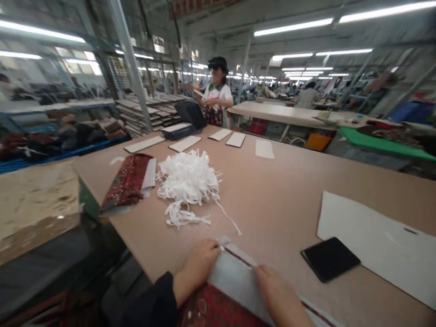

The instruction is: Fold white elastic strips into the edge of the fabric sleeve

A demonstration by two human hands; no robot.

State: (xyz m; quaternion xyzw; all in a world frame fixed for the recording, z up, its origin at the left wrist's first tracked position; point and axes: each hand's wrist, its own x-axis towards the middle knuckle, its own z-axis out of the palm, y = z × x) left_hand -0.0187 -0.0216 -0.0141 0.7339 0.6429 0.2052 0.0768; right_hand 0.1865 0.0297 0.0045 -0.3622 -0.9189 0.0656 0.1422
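Observation:
At the near edge of the brown table (279, 200), my left hand (195, 268) pinches the top corner of a grey board panel (235, 281) edged with red patterned fabric. My right hand (281, 295) presses flat on the same panel, further right. A short white strip sticks out at the panel's corner by my left fingers. Just beyond lies a loose heap of white ribbon strips (187, 184).
A red patterned folded piece (127, 181) lies left of the ribbons. A black pad (329, 258) rests on a white sheet (378, 245) at the right. Several white panels (185, 143) line the far edge, where another person (218, 97) stands. A gold sheet stack (36, 204) sits left.

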